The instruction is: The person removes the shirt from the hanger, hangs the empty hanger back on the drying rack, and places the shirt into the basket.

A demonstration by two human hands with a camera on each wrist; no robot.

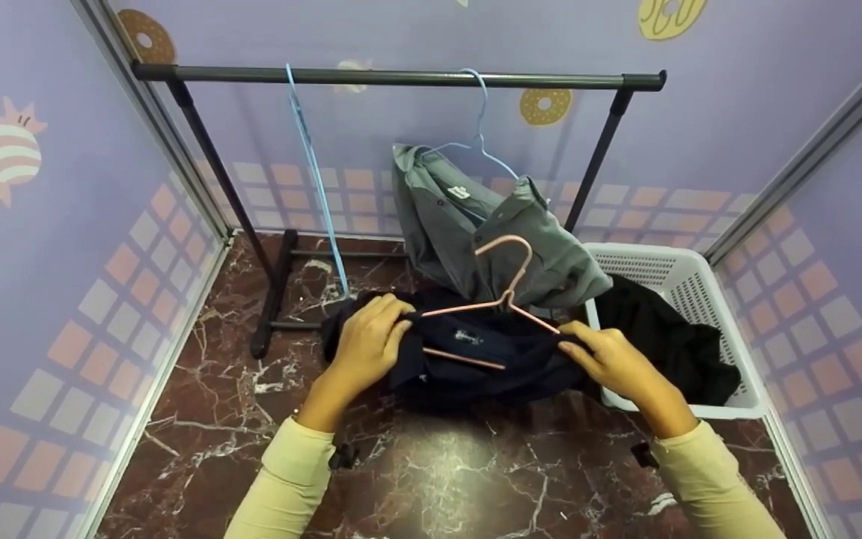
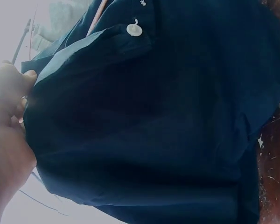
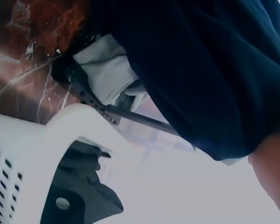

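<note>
A dark navy shirt (image 1: 491, 385) with white buttons and an inner label is spread between both hands. My left hand (image 1: 375, 337) grips its left edge, thumb and fingers on the cloth; my right hand (image 1: 614, 359) pinches its right edge. A pink hanger (image 1: 506, 296) sits in the shirt's opening, hook up, its lower bar partly hidden by cloth. In the left wrist view, a white button (image 2: 134, 30) shows on the shirt beside part of the hanger. The right wrist view shows the shirt's dark cloth (image 3: 205, 84), with most of the right hand (image 3: 273, 172) cut off.
A black rack (image 1: 401, 75) stands behind, bearing a bare blue hanger (image 1: 319, 180) and a grey garment (image 1: 446, 217) on another blue hanger (image 1: 482, 112). At right, a white basket (image 1: 730, 337) holds black clothing (image 1: 663, 337). Brown marbled floor (image 1: 438, 471) lies beneath.
</note>
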